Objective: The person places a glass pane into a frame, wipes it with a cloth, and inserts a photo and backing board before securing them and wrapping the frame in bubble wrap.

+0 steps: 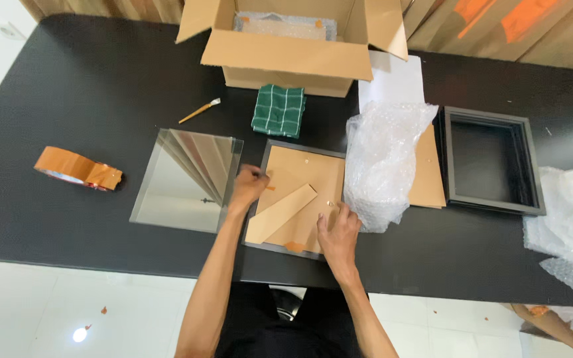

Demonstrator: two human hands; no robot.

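Left hand pinching a tab on the frame back, right hand pressing flat — a slip could shove the glass pane just beside it.

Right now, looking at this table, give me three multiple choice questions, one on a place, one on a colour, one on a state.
1. Where is the tape roll? A left of the glass pane B inside the box C on the cloth
2. What colour is the folded cloth? A red B green checked C yellow
3. How is the cardboard box? A taped shut B crushed flat C open, flaps up

Answers: 1 A, it lies at the table's left end. 2 B, green with pale lines. 3 C, its flaps stand apart.
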